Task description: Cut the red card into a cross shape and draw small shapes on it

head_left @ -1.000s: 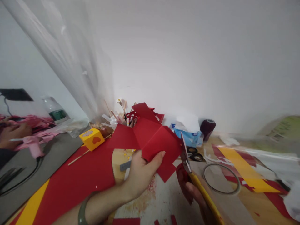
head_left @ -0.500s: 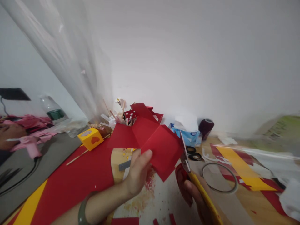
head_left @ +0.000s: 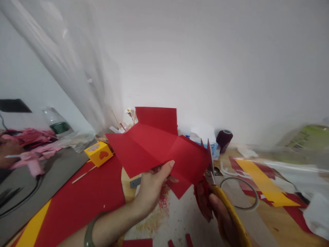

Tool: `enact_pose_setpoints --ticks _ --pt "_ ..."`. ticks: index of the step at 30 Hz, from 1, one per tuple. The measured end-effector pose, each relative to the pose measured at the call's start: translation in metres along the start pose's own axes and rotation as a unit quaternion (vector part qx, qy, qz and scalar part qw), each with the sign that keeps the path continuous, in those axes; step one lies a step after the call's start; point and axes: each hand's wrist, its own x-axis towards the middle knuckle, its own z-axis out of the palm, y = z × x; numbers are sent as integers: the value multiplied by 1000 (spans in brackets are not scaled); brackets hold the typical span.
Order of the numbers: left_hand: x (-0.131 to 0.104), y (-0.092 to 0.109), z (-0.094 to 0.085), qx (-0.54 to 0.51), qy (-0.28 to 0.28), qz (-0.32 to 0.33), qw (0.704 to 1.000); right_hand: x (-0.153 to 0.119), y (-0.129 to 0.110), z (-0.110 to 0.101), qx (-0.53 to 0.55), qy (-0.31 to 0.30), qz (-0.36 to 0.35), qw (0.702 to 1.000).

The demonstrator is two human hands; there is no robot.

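Since the earlier frame, the red paper had swung round in the left hand, so that its far flap showed broader and stood higher, and the scissor blades had parted. That hand held the folded piece pinched at its near edge, thumb on top and fingers beneath, with panels spreading ahead and to both sides of the grip. To the right of it, the right hand was closed round the yellow and red handles of the scissors. Their blades stood apart and pointed up at the paper's right edge, one partly hidden behind it; whether they touched it could not be told.

Just left of the left-hand grip lay a grey ruler, partly covered. Farther left were a yellow box with a heart on it and a large red sheet. Beyond the right hand stood a dark spool beside a blue tissue pack; to its right lay a tape ring. Well left of both grips, a co-worker's hand was near a pink glue gun.
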Motion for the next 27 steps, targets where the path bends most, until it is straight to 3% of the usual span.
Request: enact_pose_setpoints --ticks 3,23,27 --pt "-1 -9 -6 43 30 42 998 0 1 -1 14 0 1 1000" --pt "1 -11 -10 49 20 27 998 8 -2 -5 -23 9 -21 999" --pt "0 -11 -10 55 -4 0 998 7 1 -5 -31 12 -16 999"
